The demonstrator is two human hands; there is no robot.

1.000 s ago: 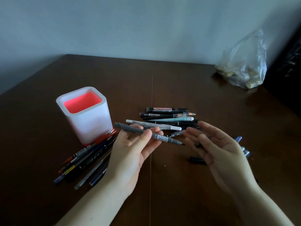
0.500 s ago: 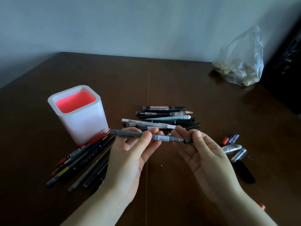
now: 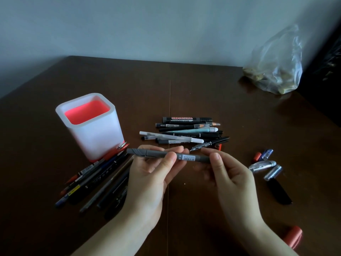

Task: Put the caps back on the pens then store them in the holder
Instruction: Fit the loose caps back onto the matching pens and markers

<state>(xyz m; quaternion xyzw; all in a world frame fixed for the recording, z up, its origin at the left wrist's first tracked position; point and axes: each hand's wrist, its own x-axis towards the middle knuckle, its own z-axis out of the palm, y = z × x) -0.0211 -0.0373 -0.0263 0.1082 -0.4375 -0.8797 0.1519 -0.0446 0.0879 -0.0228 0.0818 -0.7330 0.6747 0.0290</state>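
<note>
From the head camera, looking down over the person's arms, the left hand (image 3: 153, 174) has its fingers curled under a grey pen (image 3: 158, 153) with the thumb laid across the top. The pen is held level above the brown table (image 3: 203, 93), probably so its right end is offered squarely to the other hand. The right hand (image 3: 227, 174) pinches that end between thumb and fingertips. I judge a cap is being pushed home there, but the fingers cover the joint and I cannot tell whether it is seated.

The pen is near the white holder (image 3: 96, 137) with the red inside, to its right and not in it. The holder's mouth shows no pens.

A pile of pens (image 3: 184, 133) lies just beyond the hands, within easy reach. A second bunch of pens (image 3: 97, 178) fans out from the holder's base, touching it. The loose caps (image 3: 263, 163) lie to the right, beside the capping hand, with a black cap (image 3: 278, 191) just nearer and a red cap (image 3: 293, 235) by the right forearm. A clear plastic bag (image 3: 276, 67) sits in the far right corner, well apart.
</note>
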